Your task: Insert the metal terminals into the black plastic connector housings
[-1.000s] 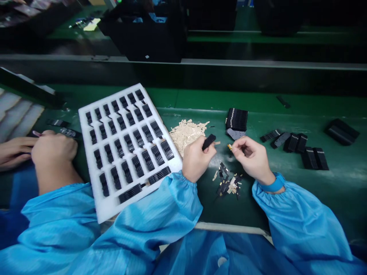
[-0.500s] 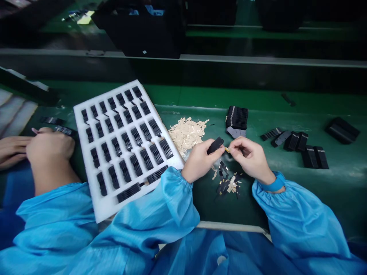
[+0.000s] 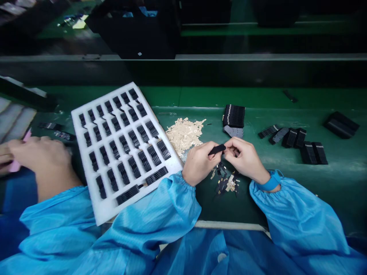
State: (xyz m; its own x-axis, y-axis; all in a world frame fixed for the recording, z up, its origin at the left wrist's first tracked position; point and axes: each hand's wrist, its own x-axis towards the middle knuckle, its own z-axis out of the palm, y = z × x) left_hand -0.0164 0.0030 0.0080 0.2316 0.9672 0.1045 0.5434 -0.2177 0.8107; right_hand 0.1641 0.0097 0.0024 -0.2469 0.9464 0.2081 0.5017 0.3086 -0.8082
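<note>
My left hand [image 3: 199, 162] is closed on a flat, dark, elongated part [image 3: 217, 149], which sticks out past the thumb. At the far end of that part, the fingertips of my right hand [image 3: 242, 156] are pinched together. What lies between those fingertips is too small or hidden to make out. Below the hands sits a small heap of black and pale gold bits [image 3: 229, 183]. Left of my left hand, a larger pile of thin beige pieces [image 3: 185, 131] rests on the green table.
A white foam tray [image 3: 86, 175] with rows of black parts leans at left. Behind my hands stands a stack of black parts [image 3: 234, 115]; more black blocks [image 3: 314, 152] lie at right. A co-worker's hands [image 3: 47, 156] hold something pink at far left.
My hands have come closer together, and the dark part has turned flatter. The small yellow piece at my right fingertips is now out of sight. The co-worker's hands have shifted, showing the pink thing.
</note>
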